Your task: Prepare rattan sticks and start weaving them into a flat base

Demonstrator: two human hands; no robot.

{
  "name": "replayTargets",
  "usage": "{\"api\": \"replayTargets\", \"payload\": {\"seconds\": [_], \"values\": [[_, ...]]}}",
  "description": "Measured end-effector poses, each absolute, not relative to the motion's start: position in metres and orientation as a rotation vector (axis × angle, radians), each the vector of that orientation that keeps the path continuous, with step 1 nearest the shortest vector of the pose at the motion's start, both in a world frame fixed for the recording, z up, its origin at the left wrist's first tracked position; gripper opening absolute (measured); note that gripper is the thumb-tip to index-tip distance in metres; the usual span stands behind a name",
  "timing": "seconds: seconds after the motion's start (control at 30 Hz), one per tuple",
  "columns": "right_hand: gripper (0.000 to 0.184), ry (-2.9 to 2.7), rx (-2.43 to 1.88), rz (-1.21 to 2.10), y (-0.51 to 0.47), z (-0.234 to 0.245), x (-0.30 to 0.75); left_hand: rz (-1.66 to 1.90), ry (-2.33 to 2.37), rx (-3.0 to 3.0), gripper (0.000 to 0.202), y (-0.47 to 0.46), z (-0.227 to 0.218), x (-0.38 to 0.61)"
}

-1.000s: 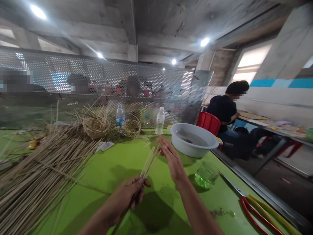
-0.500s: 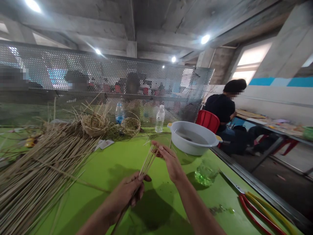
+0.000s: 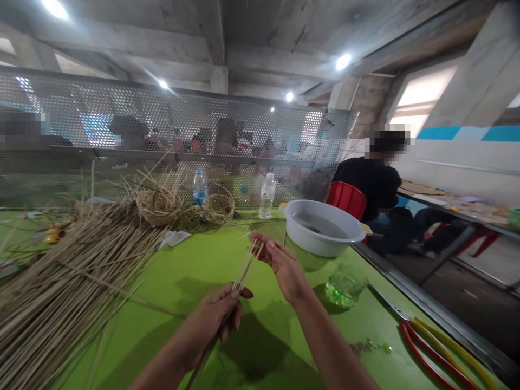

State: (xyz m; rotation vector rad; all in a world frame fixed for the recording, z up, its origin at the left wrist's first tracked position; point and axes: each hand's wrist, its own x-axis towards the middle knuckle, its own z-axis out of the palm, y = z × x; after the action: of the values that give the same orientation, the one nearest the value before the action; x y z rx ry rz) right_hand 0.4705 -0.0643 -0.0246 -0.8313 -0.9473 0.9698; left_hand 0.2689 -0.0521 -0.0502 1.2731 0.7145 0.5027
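My left hand (image 3: 223,314) is closed around a small bundle of thin straw strips (image 3: 244,268), which slants up and away over the green table. The bundle's lower part runs below the fist toward the near edge of the picture. At the upper tips is my right hand (image 3: 280,265), loosely cupped with its fingers apart. Its fingertips are beside the strip ends; whether they touch every strip is unclear. Off to the left lies a large heap of similar straw strips (image 3: 81,281).
Two small woven baskets (image 3: 156,206) and bottles (image 3: 266,197) stand at the back before a perforated metal screen (image 3: 244,135). A white basin (image 3: 320,238) of water, a green-tinted glass (image 3: 344,287) and large scissors (image 3: 422,341) are on the right. Beyond, a person (image 3: 365,184) sits on a red chair.
My right hand's fingers have shifted slightly at the strip tips. My left hand keeps its grip. The seated person has turned and leaned a little.
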Motion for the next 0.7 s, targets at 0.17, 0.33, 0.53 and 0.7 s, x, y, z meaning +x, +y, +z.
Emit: {"api": "replayTargets", "payload": {"seconds": [0.17,0.33,0.53,0.7], "values": [[0.045,-0.800,-0.948,0.954,-0.062,-0.028,0.471,0.521,0.705,1.268,0.051,-0.055,-0.043,0.270],[0.036,-0.886,-0.980,1.095,-0.062,-0.030,0.462,0.538,0.714,1.290,0.052,-0.056,-0.039,0.272],[0.028,-0.892,-0.967,1.081,-0.062,-0.031,0.457,0.562,0.727,1.318,0.054,-0.057,-0.036,0.271],[0.028,-0.882,-0.950,1.073,-0.061,-0.032,0.458,0.561,0.734,1.341,0.055,-0.058,-0.037,0.271]]}}
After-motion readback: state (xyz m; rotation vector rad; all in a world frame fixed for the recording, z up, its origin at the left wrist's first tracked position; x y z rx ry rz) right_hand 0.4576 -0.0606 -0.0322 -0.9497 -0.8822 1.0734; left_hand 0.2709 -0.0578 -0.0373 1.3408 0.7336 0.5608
